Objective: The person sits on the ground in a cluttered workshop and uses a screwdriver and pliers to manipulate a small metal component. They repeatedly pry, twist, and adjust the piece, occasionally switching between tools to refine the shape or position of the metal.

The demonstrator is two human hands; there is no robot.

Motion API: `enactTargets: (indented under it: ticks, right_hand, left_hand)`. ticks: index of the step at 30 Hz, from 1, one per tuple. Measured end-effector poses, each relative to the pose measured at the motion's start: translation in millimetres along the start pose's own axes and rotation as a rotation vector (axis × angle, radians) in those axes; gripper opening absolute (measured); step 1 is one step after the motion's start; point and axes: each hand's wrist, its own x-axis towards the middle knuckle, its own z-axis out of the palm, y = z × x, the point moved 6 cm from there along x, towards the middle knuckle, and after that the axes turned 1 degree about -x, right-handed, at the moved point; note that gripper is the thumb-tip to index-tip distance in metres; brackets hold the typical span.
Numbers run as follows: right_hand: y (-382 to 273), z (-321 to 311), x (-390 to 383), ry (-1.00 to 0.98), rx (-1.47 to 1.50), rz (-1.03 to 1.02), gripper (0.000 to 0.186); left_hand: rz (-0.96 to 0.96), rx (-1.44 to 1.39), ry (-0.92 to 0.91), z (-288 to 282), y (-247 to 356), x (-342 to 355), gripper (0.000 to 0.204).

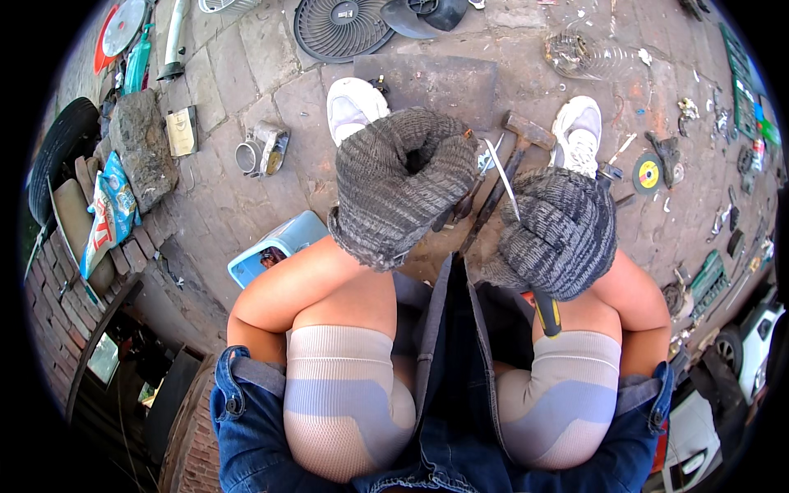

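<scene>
Both my hands wear thick grey knitted gloves. My left hand is curled closed above the paving, its thumb and fingertips together; what it holds, if anything, is hidden by the glove. My right hand is wrapped round a screwdriver, whose black and yellow handle sticks out below the fist. Its thin bright shaft slants up and left, the tip near my left hand's fingers. Between and beyond the hands a hammer lies on the ground. A dark metal plate lies flat beyond my left hand.
A light-blue plastic container stands left of my left forearm. A metal cylindrical part, a large stone and a tyre are further left. At the far side lies a round black grille; at right, a yellow-centred disc and scattered scraps.
</scene>
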Motion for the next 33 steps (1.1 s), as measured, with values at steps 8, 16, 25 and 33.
enactTargets:
  ticks: [8,16,25,33]
  right_hand:
    - [-5,-5,7,0.004,-0.099,0.004,0.027]
    - [-5,-12,18,-0.055,-0.103,0.106,0.028]
    - [29,-23,-10,0.31,0.184,0.643,0.016]
    - [26,-14,-9,0.249,0.283,0.549,0.02]
  left_hand:
    - [0.044,0.036,0.044,-1,3,0,0.014]
    - [-0.046,0.14,0.026,-2,-2,0,0.016]
    - [0.1,0.144,-0.008,-8,-2,-2,0.016]
    - [-0.041,0.079,-0.037,-6,-6,0,0.013]
